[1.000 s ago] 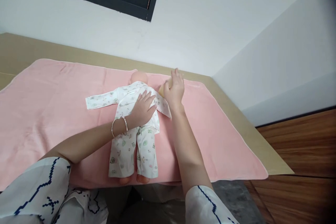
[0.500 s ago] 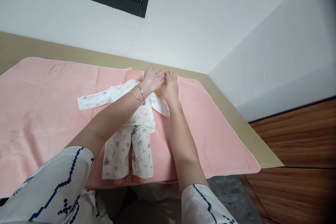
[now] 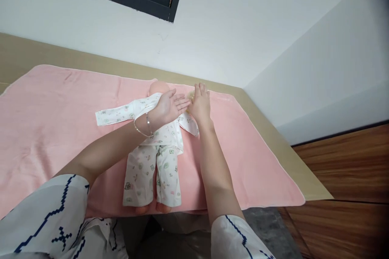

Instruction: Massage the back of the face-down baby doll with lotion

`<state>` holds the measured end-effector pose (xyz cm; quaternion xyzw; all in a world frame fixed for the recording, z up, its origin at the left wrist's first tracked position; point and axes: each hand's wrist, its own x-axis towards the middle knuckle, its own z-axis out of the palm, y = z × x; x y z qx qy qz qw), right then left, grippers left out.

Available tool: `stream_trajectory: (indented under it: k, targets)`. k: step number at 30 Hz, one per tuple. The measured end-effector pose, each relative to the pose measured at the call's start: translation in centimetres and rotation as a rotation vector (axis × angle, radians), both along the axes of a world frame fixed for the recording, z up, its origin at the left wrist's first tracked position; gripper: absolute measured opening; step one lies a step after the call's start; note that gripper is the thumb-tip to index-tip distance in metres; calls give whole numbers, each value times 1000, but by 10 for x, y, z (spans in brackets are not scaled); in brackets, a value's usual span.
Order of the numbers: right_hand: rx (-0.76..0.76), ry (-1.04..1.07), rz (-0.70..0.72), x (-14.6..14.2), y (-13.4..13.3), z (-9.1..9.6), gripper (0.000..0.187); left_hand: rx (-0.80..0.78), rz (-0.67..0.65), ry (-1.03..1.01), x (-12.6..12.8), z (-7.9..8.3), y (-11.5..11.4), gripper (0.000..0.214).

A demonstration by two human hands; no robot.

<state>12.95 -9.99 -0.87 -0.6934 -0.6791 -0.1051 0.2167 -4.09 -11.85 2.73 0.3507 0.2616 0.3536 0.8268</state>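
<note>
A doll [image 3: 159, 88] lies on its back in a white printed pajama top [image 3: 168, 136] and matching pants [image 3: 141, 176]. My left hand [image 3: 172, 107] is open above the doll's chest and shoulder, palm up, with its fingers pointing toward my right hand. A bracelet circles the left wrist. Back facing me, my right hand [image 3: 200, 103] has its fingers stretched out beside the doll's shorter-looking right-side sleeve [image 3: 189, 123]. Between the hands shows a small, shiny, clear yellow object [image 3: 191, 96], partly hidden by the right hand; its kind and any contact are unclear.
A pink blanket [image 3: 249, 153] covers most of the tan tabletop [image 3: 225, 85], which meets a white wall [image 3: 219, 28]. The other pajama sleeve [image 3: 114, 115] stretches out to the left. A dark window frame [image 3: 172, 12] is above, and wooden panels [image 3: 349, 170] stand at the right.
My left hand has drawn back toward me and lower, apart from the right fingertips, turning its palm up. More of the yellow object shows. The view has shifted slightly.
</note>
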Motion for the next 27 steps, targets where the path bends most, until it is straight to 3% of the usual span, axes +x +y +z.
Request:
stream_trajectory:
  k: [6,13,17,20,23,27]
  targets:
    - [-69,-123,-61,-13,-9,1,73,-175,76,-107,-47,-3,-28,67]
    - [-130,-128,-106,-49,-25,-2,70,-176,178,-71,-64,3,-36,59]
    - [-149,147,123,-88,-47,10,62,-212,273,-31,-65,9,-40,58]
    - [-139,326,357,-118,-74,14,67,-165,211,-153,-72,26,-48,61]
    - [-23,359,505,-140,-107,14,71,-110,109,-213,-83,47,-60,65]
    - [26,351,745,-154,-145,21,82,5,241,-167,-87,54,-70,61]
